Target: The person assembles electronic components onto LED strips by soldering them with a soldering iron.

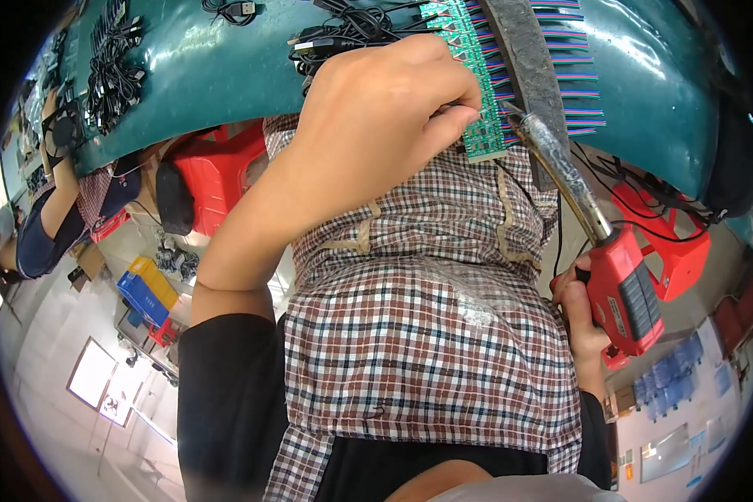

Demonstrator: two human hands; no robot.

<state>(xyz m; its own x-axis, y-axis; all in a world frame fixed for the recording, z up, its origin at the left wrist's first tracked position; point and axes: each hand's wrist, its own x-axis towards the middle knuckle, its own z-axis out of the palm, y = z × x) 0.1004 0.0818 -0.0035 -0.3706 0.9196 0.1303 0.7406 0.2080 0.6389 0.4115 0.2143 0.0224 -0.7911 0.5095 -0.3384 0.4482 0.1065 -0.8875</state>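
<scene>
My left hand (385,117) is closed in a pinch over the left edge of a long green circuit board strip (486,144). What its fingertips hold, if anything, is hidden behind them. A red soldering gun (623,289) is in my right hand (579,311), which wraps round its grip. The gun's metal barrel slants up and left, and its tip is close to the right side of the board, near the pinching fingers. A dark grey bar (527,75) lies along the board, across rows of thin multicoloured wires (581,79) that stick out to the right.
Black USB cables (335,43) are bunched left of the board on the green table (201,75). Another cable pile (113,79) lies farther left, by a co-worker's arm (58,197). Red stools (217,171) stand below the table edge. A black cord (598,180) hangs at right.
</scene>
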